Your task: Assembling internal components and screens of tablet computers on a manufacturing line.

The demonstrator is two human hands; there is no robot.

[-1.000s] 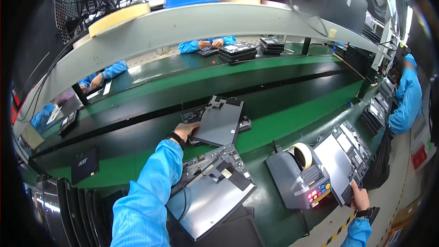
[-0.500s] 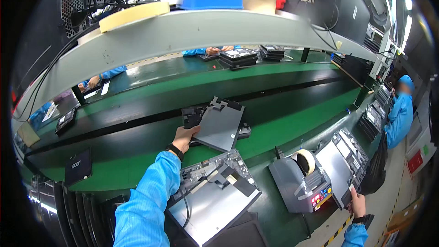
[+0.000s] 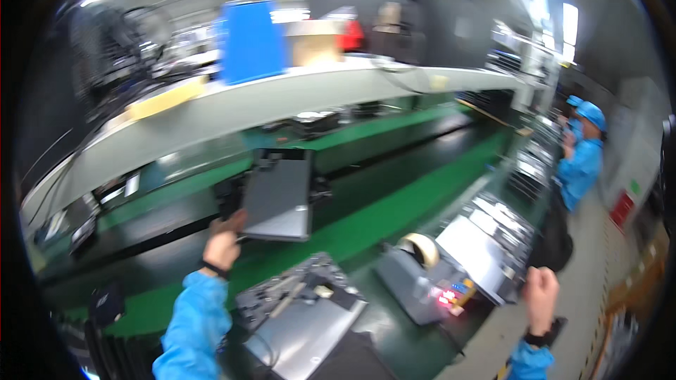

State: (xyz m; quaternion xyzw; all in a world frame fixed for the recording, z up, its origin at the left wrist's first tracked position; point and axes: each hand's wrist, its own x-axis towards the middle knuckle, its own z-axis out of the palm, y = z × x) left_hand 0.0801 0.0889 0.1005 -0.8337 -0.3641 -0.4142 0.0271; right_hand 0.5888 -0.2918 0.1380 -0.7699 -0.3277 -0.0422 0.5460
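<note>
The left hand (image 3: 224, 243) has its fingers partly bent at the near left edge of the grey panel (image 3: 278, 197); it touches there or nearly so, and blur hides whether it grips; the right hand (image 3: 541, 288) is curled into a loose fist, nothing seen in it, just beside the near corner of the right unit (image 3: 468, 246); whether it touches that corner I cannot tell.

The panel lies over a dark base (image 3: 229, 198) on the belt (image 3: 394, 218), the base showing past it on both sides; nearer the body, the near unit (image 3: 303, 341) lies with its boards bare along the far side and a silver sheet on the near side, a black slab (image 3: 362, 357) partly under it; the tape dispenser (image 3: 412, 288) stands between the two units, its lights lit.

Both units are already open, boards exposed; no cover lies over those boards yet; how much work remains inside either cannot be told through the blur.

Farther out, more units (image 3: 528, 172) line the bench beside a co-worker in blue (image 3: 581, 165); a shelf (image 3: 338, 79) spans the top, bearing a blue bin (image 3: 253, 42).
</note>
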